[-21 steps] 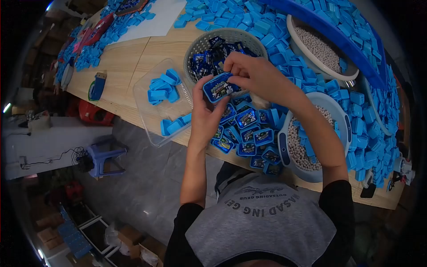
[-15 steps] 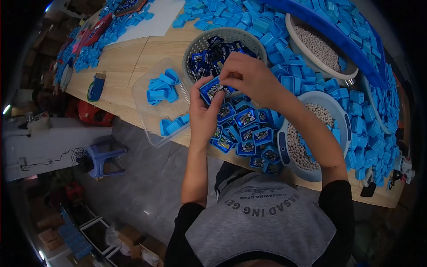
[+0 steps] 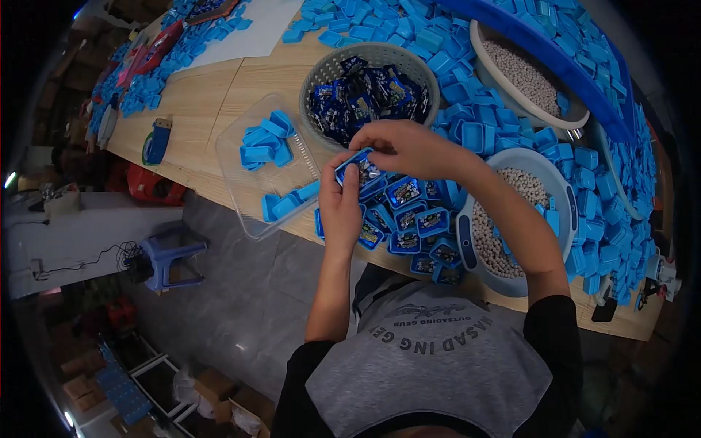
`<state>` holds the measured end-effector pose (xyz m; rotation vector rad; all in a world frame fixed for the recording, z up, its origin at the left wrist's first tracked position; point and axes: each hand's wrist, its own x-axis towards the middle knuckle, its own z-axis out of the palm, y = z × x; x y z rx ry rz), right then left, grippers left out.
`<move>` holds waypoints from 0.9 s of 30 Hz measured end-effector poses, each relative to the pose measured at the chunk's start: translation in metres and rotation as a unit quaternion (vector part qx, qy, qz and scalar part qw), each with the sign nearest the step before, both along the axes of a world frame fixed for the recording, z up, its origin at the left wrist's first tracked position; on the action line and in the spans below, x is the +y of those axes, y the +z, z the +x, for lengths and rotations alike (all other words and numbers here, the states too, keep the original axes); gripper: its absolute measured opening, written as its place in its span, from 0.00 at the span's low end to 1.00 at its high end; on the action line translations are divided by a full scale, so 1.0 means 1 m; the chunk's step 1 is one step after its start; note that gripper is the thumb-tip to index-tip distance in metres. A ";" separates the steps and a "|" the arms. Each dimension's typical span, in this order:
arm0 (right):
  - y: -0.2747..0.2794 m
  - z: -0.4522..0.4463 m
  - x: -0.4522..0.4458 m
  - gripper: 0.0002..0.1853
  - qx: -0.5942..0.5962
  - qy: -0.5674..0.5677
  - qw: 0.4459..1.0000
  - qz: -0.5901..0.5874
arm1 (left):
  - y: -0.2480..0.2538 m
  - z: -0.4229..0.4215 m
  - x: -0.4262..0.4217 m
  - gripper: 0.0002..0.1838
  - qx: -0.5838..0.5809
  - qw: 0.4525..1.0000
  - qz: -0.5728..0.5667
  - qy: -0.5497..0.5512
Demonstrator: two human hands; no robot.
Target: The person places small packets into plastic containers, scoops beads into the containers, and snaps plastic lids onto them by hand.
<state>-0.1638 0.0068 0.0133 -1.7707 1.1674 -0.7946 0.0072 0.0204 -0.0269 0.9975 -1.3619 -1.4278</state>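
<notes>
My left hand (image 3: 340, 212) grips a small blue plastic box (image 3: 340, 174), thumb over its front. Inside the box lies a shiny dark-blue printed packet (image 3: 364, 172). My right hand (image 3: 400, 150) bends over the same box, its fingers closed at the upper right edge; the fingertips are partly hidden. Just beyond the hands, a grey-green perforated basket (image 3: 309, 75) holds many dark-blue packets (image 3: 372, 95). Below and right of my hands sit several blue boxes with packets in them (image 3: 406, 193).
A clear plastic tray (image 3: 231, 191) at left holds loose blue boxes (image 3: 264, 142). At right stands a blue-grey basin (image 3: 520, 160) of small pale beads (image 3: 488, 244). Behind it are a heap of blue boxes (image 3: 438, 36) and a white bowl (image 3: 485, 73) of beads. A tape roll (image 3: 155, 142) lies farther left.
Both hands have moved slightly down and toward me with the box. The box now faces up more, with the packet showing inside. More of the basket's packets are uncovered.
</notes>
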 end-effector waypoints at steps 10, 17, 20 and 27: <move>-0.001 -0.020 -0.028 0.18 0.013 -0.100 0.993 0.069 | -0.011 -0.002 0.003 0.09 -0.078 0.995 -0.052 -0.034; -0.060 -0.013 -0.065 0.20 0.474 -0.137 0.870 0.019 | -0.017 -0.024 0.014 0.09 -0.371 0.853 -0.366 -0.008; -0.084 -0.015 -0.078 0.09 0.495 -0.131 0.858 -0.036 | -0.003 -0.006 0.001 0.11 -0.341 0.872 -0.351 0.012; -0.098 -0.037 -0.094 0.15 0.177 -0.065 0.981 0.043 | -0.014 0.096 -0.074 0.15 -0.712 0.700 0.019 0.059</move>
